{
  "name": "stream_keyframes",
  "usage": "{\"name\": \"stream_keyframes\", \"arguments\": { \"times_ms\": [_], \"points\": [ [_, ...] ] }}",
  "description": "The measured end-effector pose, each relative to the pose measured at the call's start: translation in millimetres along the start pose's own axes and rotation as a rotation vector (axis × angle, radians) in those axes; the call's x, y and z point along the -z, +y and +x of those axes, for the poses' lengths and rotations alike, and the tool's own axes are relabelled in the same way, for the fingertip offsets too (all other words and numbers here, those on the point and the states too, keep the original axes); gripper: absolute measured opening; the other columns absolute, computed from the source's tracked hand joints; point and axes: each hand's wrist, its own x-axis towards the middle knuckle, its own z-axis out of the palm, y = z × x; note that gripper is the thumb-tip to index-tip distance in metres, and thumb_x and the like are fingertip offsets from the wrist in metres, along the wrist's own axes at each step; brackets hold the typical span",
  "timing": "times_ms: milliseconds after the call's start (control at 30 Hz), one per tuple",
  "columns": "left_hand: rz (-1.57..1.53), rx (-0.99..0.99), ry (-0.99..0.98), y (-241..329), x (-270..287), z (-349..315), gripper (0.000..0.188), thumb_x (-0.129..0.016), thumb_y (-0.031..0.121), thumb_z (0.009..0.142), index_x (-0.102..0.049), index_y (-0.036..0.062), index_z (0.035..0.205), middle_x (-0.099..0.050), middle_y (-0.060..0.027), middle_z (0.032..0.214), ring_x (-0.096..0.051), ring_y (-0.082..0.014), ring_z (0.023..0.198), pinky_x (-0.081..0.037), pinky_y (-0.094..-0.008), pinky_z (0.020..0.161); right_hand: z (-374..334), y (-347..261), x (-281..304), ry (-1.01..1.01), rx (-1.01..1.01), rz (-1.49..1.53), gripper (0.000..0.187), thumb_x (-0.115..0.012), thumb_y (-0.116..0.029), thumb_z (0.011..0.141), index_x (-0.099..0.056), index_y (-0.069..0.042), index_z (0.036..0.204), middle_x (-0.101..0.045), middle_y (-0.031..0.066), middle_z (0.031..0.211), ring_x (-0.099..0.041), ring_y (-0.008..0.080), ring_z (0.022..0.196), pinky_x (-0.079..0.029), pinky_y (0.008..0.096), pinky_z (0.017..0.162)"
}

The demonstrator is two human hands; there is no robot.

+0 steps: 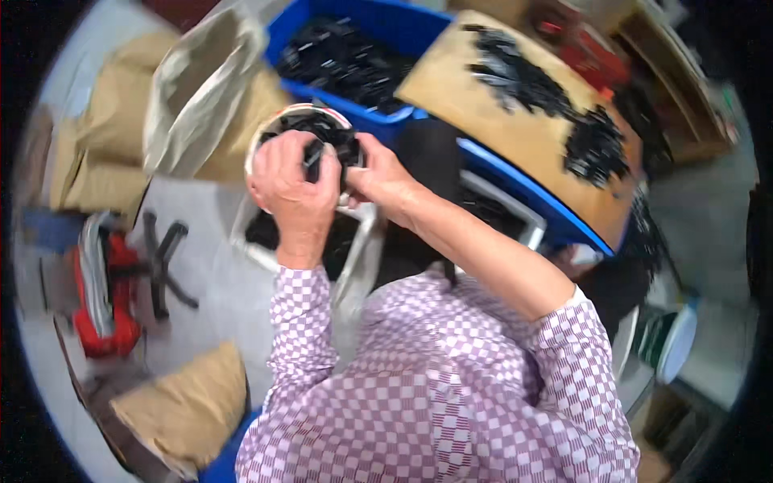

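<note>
My left hand (296, 187) is closed, its fingers curled around small black pieces (314, 157) at a round white container (256, 157) with a red-marked rim. Beside it, my right hand (382, 179) closes on the same dark cluster from the right, thumb toward the top. Motion blur hides the exact shape of the pieces. More black pieces fill the container behind my fingers. Beneath it stands a white rectangular bin (245, 241), also with dark pieces inside.
Ahead is a blue bin (282, 32) heaped with black pieces. A wooden board (451, 76) at the right carries more piles. Left are an open pale sack (193, 97), brown paper bags (113, 121), a red object (113, 322) and a black-legged base (163, 266). A spool (672, 342) stands right.
</note>
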Motion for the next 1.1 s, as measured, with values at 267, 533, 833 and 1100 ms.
{"name": "stream_keyframes", "arguments": {
  "times_ms": [267,533,833,1100],
  "points": [
    [-0.46,-0.318,0.022,156.8,-115.4,60.2,0.02,-0.071,0.014,0.074,-0.066,0.0071,0.092,-0.067,-0.0106,0.092,-0.061,-0.0316,0.087,-0.048,-0.0415,0.079,-87.8,-72.1,165.7,0.351,0.206,0.029,0.046,-0.056,-0.001,0.083,-0.042,-0.001,0.128,-0.061,0.0092,0.086,-0.059,0.0143,0.059,-0.051,0.0262,0.049],
    [-0.856,-0.178,-0.273,293.9,-267.7,-2.4,0.023,-0.073,0.019,0.074,-0.065,0.0085,0.093,-0.065,-0.0092,0.09,-0.061,-0.0318,0.089,-0.047,-0.0442,0.08,-163.4,-33.9,330.6,0.84,0.093,0.056,0.02,-0.055,0.0,0.082,-0.057,0.003,0.101,-0.064,0.0113,0.076,-0.061,0.0167,0.051,-0.047,0.0268,0.04],
    [-0.817,-0.17,-0.361,345.7,-330.9,-26.1,0.031,-0.075,0.031,0.079,-0.065,0.0075,0.097,-0.062,-0.0097,0.098,-0.058,-0.0296,0.094,-0.045,-0.0413,0.083,-178.5,-66.9,438.5,0.672,-0.317,-0.302,0.015,-0.056,-0.008,0.082,-0.06,0.004,0.091,-0.063,0.0111,0.067,-0.06,0.0179,0.05,-0.046,0.0289,0.043],
    [-0.757,-0.091,-0.359,335.8,-373.8,-25.8,0.029,-0.073,0.031,0.083,-0.064,0.0075,0.099,-0.062,-0.0084,0.101,-0.057,-0.0285,0.097,-0.043,-0.0423,0.086,-164.0,-112.6,476.8,0.594,-0.479,-0.65,0.023,-0.054,-0.009,0.08,-0.061,0.004,0.097,-0.062,0.0093,0.063,-0.059,0.016,0.047,-0.044,0.0267,0.041]
  ]
}}
